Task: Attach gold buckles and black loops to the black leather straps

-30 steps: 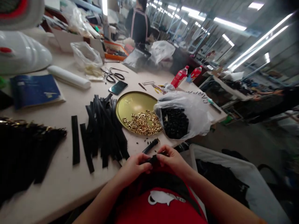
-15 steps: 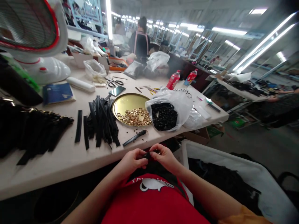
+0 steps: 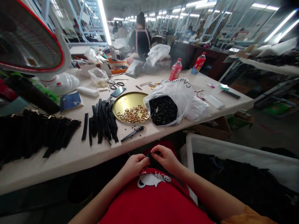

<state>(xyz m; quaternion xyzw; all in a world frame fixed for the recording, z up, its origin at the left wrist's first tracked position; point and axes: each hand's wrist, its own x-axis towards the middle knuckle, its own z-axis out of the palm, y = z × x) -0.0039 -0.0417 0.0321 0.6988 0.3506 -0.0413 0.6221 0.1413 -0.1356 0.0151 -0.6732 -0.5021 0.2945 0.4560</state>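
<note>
Close to my body, below the table edge, my left hand (image 3: 138,162) and my right hand (image 3: 165,156) pinch a small black strap (image 3: 149,154) between them. Fingers cover most of it. On the table just beyond lies a black strap with a gold buckle (image 3: 133,133), with several tiny dark pieces around it. Behind that, a round gold tray (image 3: 125,99) holds a heap of gold buckles (image 3: 134,114). A white plastic bag (image 3: 183,99) full of small black loops (image 3: 163,110) leans over the tray's right rim. Loose black straps (image 3: 105,119) are piled left of the tray.
A row of black straps with gold fittings (image 3: 35,133) covers the table's left end, below a fan (image 3: 35,40). Scissors (image 3: 116,84), a phone (image 3: 118,91) and bottles (image 3: 175,70) stand farther back. A white bin (image 3: 190,146) is at my right. A person (image 3: 141,39) is beyond the table.
The view has shifted and levelled. My hands stay together at the black strap, with the fingers slightly re-set on it. The things on the table have not visibly moved.
</note>
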